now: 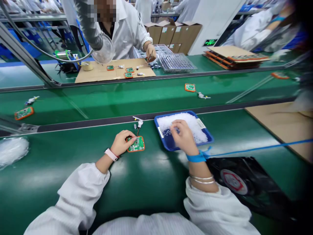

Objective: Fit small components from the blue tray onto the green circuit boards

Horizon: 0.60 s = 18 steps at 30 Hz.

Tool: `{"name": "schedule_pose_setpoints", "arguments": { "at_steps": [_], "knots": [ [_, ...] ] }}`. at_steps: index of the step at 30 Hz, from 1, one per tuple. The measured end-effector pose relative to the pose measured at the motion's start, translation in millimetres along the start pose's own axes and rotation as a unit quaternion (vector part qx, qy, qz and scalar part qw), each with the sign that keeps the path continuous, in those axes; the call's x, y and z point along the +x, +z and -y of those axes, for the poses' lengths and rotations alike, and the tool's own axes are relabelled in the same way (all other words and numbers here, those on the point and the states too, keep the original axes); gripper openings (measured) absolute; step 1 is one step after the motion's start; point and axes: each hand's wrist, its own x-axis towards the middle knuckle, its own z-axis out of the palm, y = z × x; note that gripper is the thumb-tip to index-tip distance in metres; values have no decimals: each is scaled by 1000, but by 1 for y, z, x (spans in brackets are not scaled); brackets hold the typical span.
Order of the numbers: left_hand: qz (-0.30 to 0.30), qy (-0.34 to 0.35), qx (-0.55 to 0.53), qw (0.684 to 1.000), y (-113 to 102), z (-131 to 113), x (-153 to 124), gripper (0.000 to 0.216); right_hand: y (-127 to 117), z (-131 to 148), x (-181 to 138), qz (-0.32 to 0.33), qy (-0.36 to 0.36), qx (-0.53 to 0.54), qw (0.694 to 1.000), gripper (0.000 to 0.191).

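Observation:
My left hand point(122, 142) grips the left edge of a green circuit board point(139, 144) with an orange rim, which lies on the green bench. A short wire runs from the board to a small white connector point(140, 124) behind it. Over a blue tray point(168, 146), my right hand point(183, 134) has thumb and forefinger curled together in a pinch. Whatever may be between those fingertips is too small to make out. Tiny white plastic pieces point(197, 129) are heaped in the tray. A blue wrist strap point(196, 158) circles my right wrist.
A black fan point(244, 182) lies right of my right forearm, beneath the strap's cord. Clear plastic bags point(13, 150) are at far left. Beyond the bench edge, a green conveyor point(117, 96) carries more boards. Across it, a co-worker point(124, 29) works at a cardboard sheet point(97, 73).

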Motion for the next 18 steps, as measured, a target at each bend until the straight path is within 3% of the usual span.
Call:
{"name": "schedule_pose_setpoints", "arguments": {
  "at_steps": [4, 7, 14, 18],
  "knots": [
    [-42, 0, -62, 997, 2, -3, -3, 12, 51, 59, -8, 103, -54, 157, 981, 11],
    [-37, 0, -68, 997, 5, -3, -5, 10, 76, 71, -17, 133, -34, 183, 973, 11],
    [-8, -15, 5, 1000, 7, -2, -2, 9, 82, 59, -20, 166, -22, 163, 972, 11],
    [21, -48, 36, 998, 5, -6, 3, 12, 84, 61, -17, 178, 21, 166, 970, 13]
  ]
}}
